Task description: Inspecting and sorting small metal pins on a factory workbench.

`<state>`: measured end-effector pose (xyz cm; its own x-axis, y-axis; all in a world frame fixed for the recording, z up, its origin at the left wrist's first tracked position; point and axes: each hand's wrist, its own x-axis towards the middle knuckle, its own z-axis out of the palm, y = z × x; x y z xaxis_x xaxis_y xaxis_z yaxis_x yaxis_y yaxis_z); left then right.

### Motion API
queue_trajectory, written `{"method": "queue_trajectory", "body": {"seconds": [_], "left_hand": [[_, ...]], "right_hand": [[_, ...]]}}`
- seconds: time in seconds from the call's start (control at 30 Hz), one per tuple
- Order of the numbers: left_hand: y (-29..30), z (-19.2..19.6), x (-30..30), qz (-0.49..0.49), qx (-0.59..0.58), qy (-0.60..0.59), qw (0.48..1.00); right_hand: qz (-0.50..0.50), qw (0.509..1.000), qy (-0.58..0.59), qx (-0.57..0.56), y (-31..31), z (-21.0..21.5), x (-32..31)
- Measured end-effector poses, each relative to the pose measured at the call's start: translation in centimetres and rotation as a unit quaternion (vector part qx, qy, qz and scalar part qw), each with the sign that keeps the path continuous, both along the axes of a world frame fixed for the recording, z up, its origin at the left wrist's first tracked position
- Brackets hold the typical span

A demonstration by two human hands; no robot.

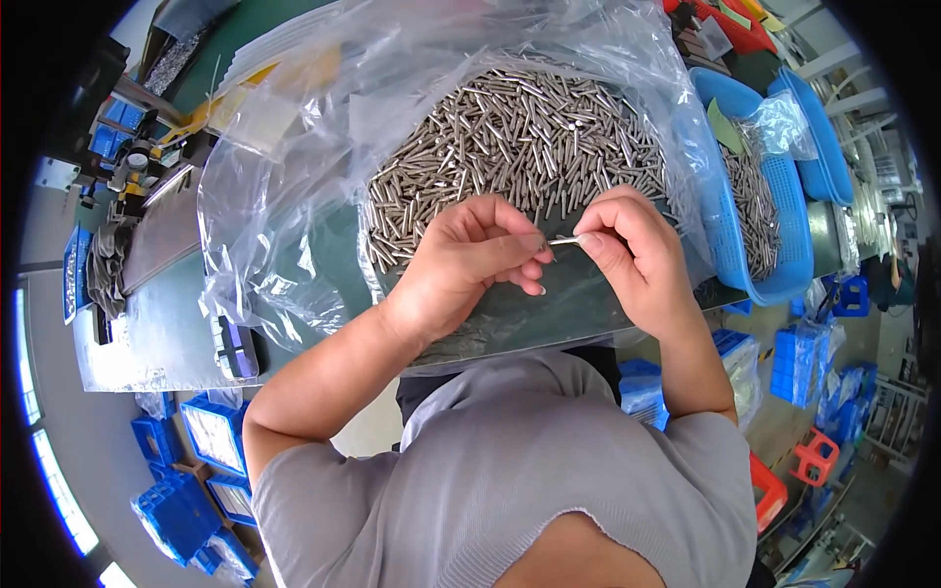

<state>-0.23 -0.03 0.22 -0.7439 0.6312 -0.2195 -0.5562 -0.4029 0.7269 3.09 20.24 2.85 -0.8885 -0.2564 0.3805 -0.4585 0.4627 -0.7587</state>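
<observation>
Between my hands is a small, slim metal pin (564, 240), lying roughly level. My left hand (480, 250) pinches its left end between thumb and forefinger, the other fingers curled loosely below. At the other end, my right hand (632, 250) grips the pin with thumb and forefinger. Just beyond my hands a large pile of similar silvery metal pins (520, 132) is spread on a clear plastic bag (284, 211) over the green tabletop (529, 318).
To the right of the pile stands a blue plastic basket (730, 245) with more metal pins (753, 201) in it. Another blue basket (828, 147) is beside it. A small dark device (233, 348) lies near the table's left front edge. Blue crates (181, 514) are stacked on the floor at left.
</observation>
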Motion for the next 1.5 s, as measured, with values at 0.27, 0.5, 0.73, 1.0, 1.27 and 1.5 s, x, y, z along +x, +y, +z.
{"method": "queue_trajectory", "body": {"seconds": [0.27, 0.5, 0.73, 1.0, 1.27, 1.5], "left_hand": [[-0.1, -0.2, 0.1, -0.005, 0.01, -0.002, 1.0], [-0.2, 0.0, 0.1, -0.002, 0.038, -0.014, 0.999], [0.0, 0.1, 0.4, -0.019, 0.03, 0.024, 0.999], [-0.1, 0.1, 0.1, 0.002, 0.02, 0.014, 1.0], [-0.2, -0.1, 0.0, -0.028, 0.018, 0.032, 0.999], [-0.2, -0.2, -0.1, 0.009, 0.013, -0.013, 1.0]], "right_hand": [[0.003, 1.0, 0.009, -0.027, -0.8, -0.1, -0.3], [-0.004, 0.999, 0.005, -0.041, -1.4, -0.1, 0.1], [0.003, 0.988, -0.097, -0.117, -2.0, -0.8, 0.0], [-0.022, 0.941, -0.245, -0.231, -1.7, -0.9, 0.3], [-0.03, 0.948, -0.206, -0.242, -1.9, -1.6, 0.5], [-0.026, 0.98, -0.105, -0.169, -2.0, -1.7, 0.4]]}}
